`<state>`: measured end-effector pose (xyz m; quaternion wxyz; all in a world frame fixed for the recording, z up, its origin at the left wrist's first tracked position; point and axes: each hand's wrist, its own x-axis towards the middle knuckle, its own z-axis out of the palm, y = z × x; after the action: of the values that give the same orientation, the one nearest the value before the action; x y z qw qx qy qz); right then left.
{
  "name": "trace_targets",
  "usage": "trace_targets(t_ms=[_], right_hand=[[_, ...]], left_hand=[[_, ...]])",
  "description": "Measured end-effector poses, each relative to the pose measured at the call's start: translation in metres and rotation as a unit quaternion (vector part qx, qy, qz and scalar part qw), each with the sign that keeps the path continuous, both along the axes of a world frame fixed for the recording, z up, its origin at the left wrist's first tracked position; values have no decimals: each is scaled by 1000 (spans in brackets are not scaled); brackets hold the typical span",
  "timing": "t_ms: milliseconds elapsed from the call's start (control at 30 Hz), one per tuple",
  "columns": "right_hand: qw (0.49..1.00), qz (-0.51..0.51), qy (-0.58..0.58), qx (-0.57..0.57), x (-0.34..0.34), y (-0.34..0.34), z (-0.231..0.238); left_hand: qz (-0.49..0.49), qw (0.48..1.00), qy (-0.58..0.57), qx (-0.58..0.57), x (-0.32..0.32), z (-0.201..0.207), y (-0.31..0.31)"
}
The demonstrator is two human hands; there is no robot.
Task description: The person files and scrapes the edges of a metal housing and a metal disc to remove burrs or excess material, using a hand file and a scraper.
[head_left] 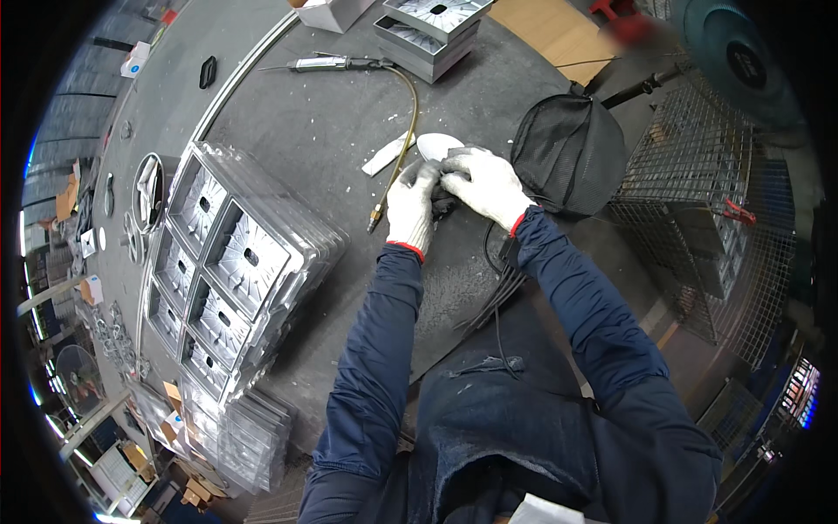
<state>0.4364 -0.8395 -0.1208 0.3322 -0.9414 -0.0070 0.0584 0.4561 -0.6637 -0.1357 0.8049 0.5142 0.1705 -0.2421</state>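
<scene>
Item: small dark part point(443, 206), mid-table, far from the tray stack point(229, 262) at the left edge. My left hand point(410, 208) and right hand point(485, 185) both clench it; I'd keep it braced low, wrists steady.

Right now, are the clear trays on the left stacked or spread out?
Stacked: the clear trays lie piled, their offset rims showing along the right edge of the pile.

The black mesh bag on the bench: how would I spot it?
Start at the round dark worktable and go to its right edge, just beyond the gloved right hand. The black mesh bag sits there, a soft, domed, netted pouch, unlike the rigid wire cage further right.
</scene>
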Motion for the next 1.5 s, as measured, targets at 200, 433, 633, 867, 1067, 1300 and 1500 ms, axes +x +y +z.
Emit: trace_targets(t_ms=[200,433,633,867,1067,1300,1500], right_hand=[[999,-2,-18,32,-2,-7,3],[987,-130,-73,68,-7,9,-9],[968,-216,-117,57,-1,-10,19],[908,-341,-171,172,7,-73,37],[928,-198,-307,78,-13,-15,74],[978,17,-66,199,-38,49,115],[953,97,-207,200,-58,119,133]], left_hand=[[-36,999,-24,20,-3,2,0],[23,989,-79,123,-2,-5,-2],[63,978,-93,176,-4,24,10],[142,982,-24,123,-4,53,10],[59,980,-119,147,-7,66,9],[-49,949,-229,211,-47,133,108],[121,948,-173,239,-118,163,159]])
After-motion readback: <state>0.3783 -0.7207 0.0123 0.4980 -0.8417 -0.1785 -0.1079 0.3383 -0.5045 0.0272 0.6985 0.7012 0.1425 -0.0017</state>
